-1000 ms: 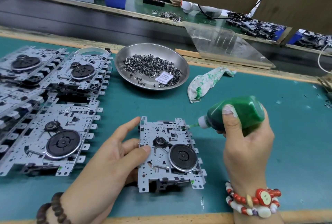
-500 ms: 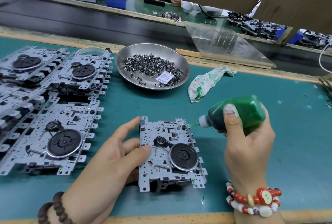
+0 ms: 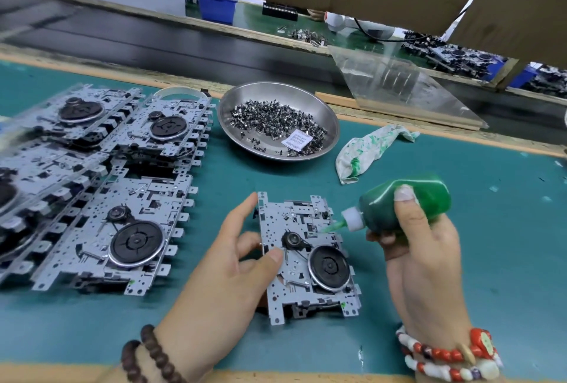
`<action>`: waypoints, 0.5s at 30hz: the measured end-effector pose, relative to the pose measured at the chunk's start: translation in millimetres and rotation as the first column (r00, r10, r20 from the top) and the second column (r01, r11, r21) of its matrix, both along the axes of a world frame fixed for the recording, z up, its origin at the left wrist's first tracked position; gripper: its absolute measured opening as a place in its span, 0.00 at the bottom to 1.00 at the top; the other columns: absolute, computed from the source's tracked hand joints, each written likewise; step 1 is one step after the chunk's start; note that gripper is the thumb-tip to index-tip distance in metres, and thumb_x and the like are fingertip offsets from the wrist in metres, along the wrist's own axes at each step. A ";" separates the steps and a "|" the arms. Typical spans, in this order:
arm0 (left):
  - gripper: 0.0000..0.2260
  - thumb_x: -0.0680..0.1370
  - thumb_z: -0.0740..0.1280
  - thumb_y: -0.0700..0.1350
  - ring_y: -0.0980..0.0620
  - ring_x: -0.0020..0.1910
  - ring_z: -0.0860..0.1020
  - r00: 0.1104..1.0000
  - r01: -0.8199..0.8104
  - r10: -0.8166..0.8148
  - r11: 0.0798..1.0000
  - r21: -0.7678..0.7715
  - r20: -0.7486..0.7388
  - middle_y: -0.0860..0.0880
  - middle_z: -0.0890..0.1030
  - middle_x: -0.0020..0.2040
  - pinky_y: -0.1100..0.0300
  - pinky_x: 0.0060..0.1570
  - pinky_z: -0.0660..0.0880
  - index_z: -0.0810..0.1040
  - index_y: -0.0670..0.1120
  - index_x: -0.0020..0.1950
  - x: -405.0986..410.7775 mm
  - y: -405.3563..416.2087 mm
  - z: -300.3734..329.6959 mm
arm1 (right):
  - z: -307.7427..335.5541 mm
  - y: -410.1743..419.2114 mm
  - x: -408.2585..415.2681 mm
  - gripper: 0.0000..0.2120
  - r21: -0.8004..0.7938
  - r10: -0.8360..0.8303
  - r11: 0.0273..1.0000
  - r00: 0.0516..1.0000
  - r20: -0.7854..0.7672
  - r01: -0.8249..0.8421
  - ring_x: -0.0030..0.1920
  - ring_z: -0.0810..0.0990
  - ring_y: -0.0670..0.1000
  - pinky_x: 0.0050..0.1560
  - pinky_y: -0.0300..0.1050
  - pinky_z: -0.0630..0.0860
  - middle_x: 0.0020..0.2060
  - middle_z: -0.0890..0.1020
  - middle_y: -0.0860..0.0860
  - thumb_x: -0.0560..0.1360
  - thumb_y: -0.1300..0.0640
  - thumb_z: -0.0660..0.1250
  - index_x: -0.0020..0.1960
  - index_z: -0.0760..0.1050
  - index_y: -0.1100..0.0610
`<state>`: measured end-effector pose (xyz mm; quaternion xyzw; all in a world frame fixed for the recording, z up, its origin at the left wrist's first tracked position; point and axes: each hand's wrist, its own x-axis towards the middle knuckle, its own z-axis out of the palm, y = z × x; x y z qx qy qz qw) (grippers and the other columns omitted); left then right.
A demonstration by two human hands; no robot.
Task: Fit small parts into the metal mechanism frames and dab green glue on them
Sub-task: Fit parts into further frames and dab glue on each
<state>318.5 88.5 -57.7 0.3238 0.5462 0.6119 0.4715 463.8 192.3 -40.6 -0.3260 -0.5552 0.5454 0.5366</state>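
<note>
Tipping in from the frame's right edge, where it hovered a second ago, the bottle (image 3: 405, 203) gripped by the right hand (image 3: 420, 263) now touches its nozzle to the frame (image 3: 303, 259) at centre, steadied by the left hand's (image 3: 221, 275) loosely spread fingers, so a dab looks underway.

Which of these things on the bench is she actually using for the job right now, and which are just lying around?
In use:
glue bottle, gripped by the right hand
frame, steadied by the left hand
dish of small parts
frames stacked at left

Lying about:
green-stained rag
clear plastic sheet
blue bins beyond the belt
</note>
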 end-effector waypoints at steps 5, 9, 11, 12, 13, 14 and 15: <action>0.27 0.77 0.61 0.38 0.56 0.46 0.82 0.999 0.032 -0.032 0.999 -0.019 -0.026 0.59 0.83 0.49 0.54 0.52 0.75 0.61 0.65 0.68 -2.4 -1.0 0.0 | -0.8 -2.0 -6.0 0.11 -0.047 0.088 0.995 0.995 0.048 -0.086 0.27 0.71 0.41 0.29 0.31 0.71 0.31 0.79 0.47 0.64 0.40 0.72 0.37 0.81 0.47; 0.28 0.77 0.60 0.37 0.55 0.47 0.82 0.998 0.039 -0.041 0.998 -0.041 -0.046 0.57 0.82 0.51 0.48 0.58 0.73 0.61 0.67 0.67 -3.2 -1.2 -0.5 | -1.3 -2.8 -8.6 0.05 -0.055 0.100 0.994 0.989 0.106 -0.094 0.27 0.71 0.40 0.27 0.29 0.68 0.30 0.79 0.45 0.66 0.44 0.69 0.36 0.81 0.44; 0.28 0.77 0.60 0.37 0.54 0.47 0.82 0.998 0.039 -0.041 0.998 -0.042 -0.053 0.57 0.82 0.53 0.48 0.57 0.74 0.61 0.66 0.68 -3.0 -1.2 -0.8 | -0.8 -3.4 -9.5 0.06 -0.061 0.100 0.994 0.989 0.106 -0.094 0.28 0.71 0.40 0.27 0.29 0.68 0.30 0.79 0.45 0.65 0.43 0.69 0.36 0.81 0.45; 0.28 0.77 0.60 0.38 0.55 0.48 0.82 0.997 0.038 -0.041 0.998 -0.047 -0.059 0.56 0.81 0.54 0.48 0.58 0.73 0.60 0.67 0.68 -2.8 -1.6 -0.4 | -0.6 -3.4 -9.7 0.07 -0.069 0.098 0.993 0.990 0.104 -0.091 0.28 0.71 0.40 0.27 0.29 0.68 0.30 0.79 0.45 0.65 0.43 0.69 0.36 0.81 0.45; 0.29 0.76 0.61 0.39 0.55 0.49 0.81 0.997 0.036 -0.040 0.998 -0.053 -0.065 0.56 0.80 0.56 0.47 0.59 0.73 0.60 0.68 0.67 -3.0 -2.1 -0.4 | -0.6 -3.1 -9.6 0.07 -0.074 0.098 0.993 0.990 0.106 -0.091 0.28 0.71 0.40 0.27 0.29 0.68 0.30 0.79 0.45 0.65 0.43 0.70 0.36 0.81 0.46; 0.29 0.76 0.61 0.40 0.54 0.51 0.81 0.997 0.036 -0.040 0.998 -0.059 -0.068 0.55 0.79 0.58 0.46 0.60 0.72 0.60 0.70 0.67 -2.9 -2.5 0.1 | -0.6 -2.8 -9.7 0.06 -0.077 0.101 0.993 0.989 0.110 -0.093 0.28 0.71 0.40 0.27 0.29 0.68 0.30 0.79 0.45 0.67 0.44 0.70 0.36 0.81 0.46; 0.29 0.76 0.62 0.41 0.54 0.52 0.80 0.997 0.035 -0.039 0.997 -0.064 -0.070 0.54 0.78 0.61 0.46 0.62 0.71 0.60 0.71 0.66 -3.3 -2.7 -0.1 | -1.1 -2.6 -9.5 0.06 -0.078 0.106 0.992 0.988 0.115 -0.098 0.28 0.72 0.40 0.28 0.29 0.68 0.31 0.80 0.45 0.69 0.45 0.69 0.36 0.81 0.46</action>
